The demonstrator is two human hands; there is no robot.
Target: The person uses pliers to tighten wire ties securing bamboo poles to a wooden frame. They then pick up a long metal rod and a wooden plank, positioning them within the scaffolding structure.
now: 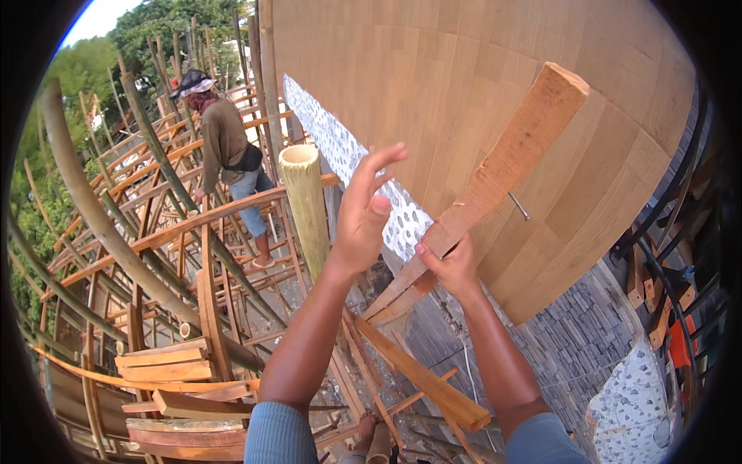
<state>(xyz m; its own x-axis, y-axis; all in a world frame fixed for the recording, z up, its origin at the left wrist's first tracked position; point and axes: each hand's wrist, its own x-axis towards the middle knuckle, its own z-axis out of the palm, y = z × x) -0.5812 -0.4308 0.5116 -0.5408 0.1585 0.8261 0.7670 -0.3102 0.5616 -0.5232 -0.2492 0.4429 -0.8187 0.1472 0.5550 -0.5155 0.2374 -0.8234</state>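
Observation:
A reddish-brown wooden post (510, 151) stands tilted in front of me, its sawn end up and to the right. A nail (519, 206) sticks out from its right side. My right hand (454, 267) grips the post low down, thumb on the near face and fingers partly hidden behind. Left of it, my left hand (362, 220) is raised with fingers stretched and slightly curled, holding nothing and apart from the post. Close beside that hand, a cut bamboo pole (307, 205) rises with its hollow end up.
A large wood-patterned sheet (464, 93) fills the upper right. Stacked planks (166, 363) lie lower left, and a loose beam (425, 375) slants below my hands. Another person (232, 147) stands on the timber and bamboo framework at left. A speckled panel (632, 406) lies lower right.

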